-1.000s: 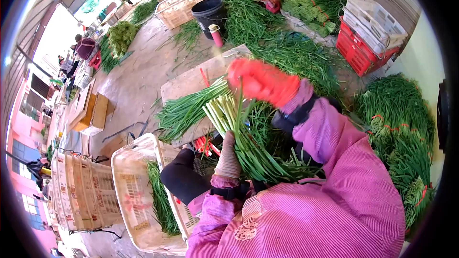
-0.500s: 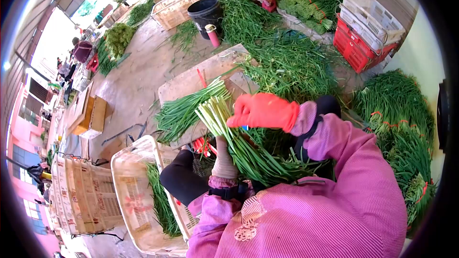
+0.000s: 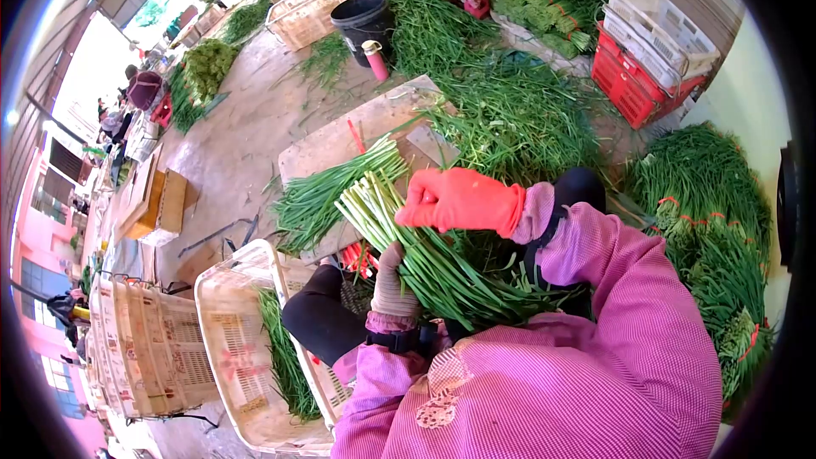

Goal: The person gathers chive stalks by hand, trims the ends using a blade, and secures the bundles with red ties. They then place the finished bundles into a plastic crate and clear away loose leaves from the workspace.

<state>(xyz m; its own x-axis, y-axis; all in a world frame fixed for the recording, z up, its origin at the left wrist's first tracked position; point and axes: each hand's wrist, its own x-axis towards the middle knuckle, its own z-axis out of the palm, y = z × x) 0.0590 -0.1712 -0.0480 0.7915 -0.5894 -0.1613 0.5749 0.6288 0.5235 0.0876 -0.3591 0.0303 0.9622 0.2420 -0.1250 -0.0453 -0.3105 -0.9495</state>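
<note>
My left hand (image 3: 397,287), in a greyish knit glove, is wrapped round a bunch of garlic chives (image 3: 450,285) held over my lap. The pale stem ends point up and away; the green leaves trail toward my right. My right hand (image 3: 459,201), in an orange glove, is closed with curled fingers at the upper right side of the bunch, near the pale stems. What its fingertips pinch, if anything, is hidden. Beyond the bunch, another pile of chives (image 3: 327,195) lies on a wooden board (image 3: 327,149). Red strips (image 3: 359,261) show beside my left hand.
A white crate (image 3: 246,340) with chives inside stands at my left. Loose chives (image 3: 518,119) are heaped ahead, near a black bucket (image 3: 364,24) and pink bottle (image 3: 375,61). Tied bundles (image 3: 705,204) lie at my right, below a red crate (image 3: 633,81). People sit far left.
Both hands and the held bunch have shifted slightly left in the view. The right hand's fingers stay curled beside the pale stems, and the left keeps its hold.
</note>
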